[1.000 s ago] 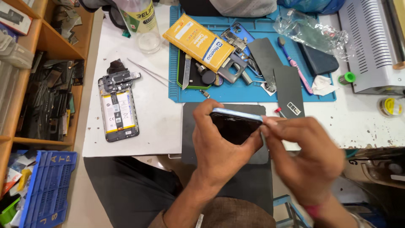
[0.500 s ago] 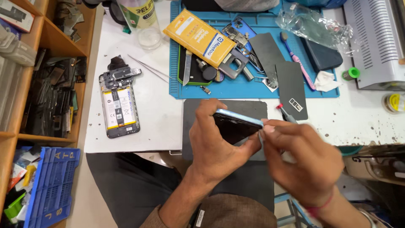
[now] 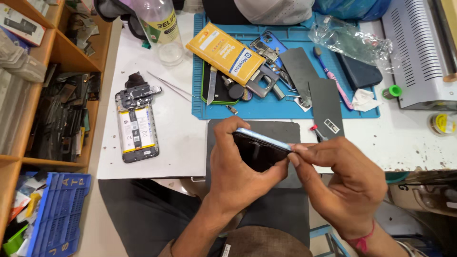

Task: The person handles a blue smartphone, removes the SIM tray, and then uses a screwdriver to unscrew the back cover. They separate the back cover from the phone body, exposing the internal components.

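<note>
While tilted on edge, phone (image 3: 259, 150), glossy black face, pale-blue rim

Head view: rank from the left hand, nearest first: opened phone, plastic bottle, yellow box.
1. Opened phone, on the white table left of the left hand.
2. Yellow box, on the blue mat beyond it.
3. Plastic bottle, far back left.

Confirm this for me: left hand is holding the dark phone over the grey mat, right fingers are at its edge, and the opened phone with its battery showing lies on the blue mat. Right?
Not quite. The opened phone lies on the white table, left of the blue mat, not on it, as the head view shows. The rest holds: the left hand holds the dark phone over the grey mat, with the right hand fingers at its edge.
</note>
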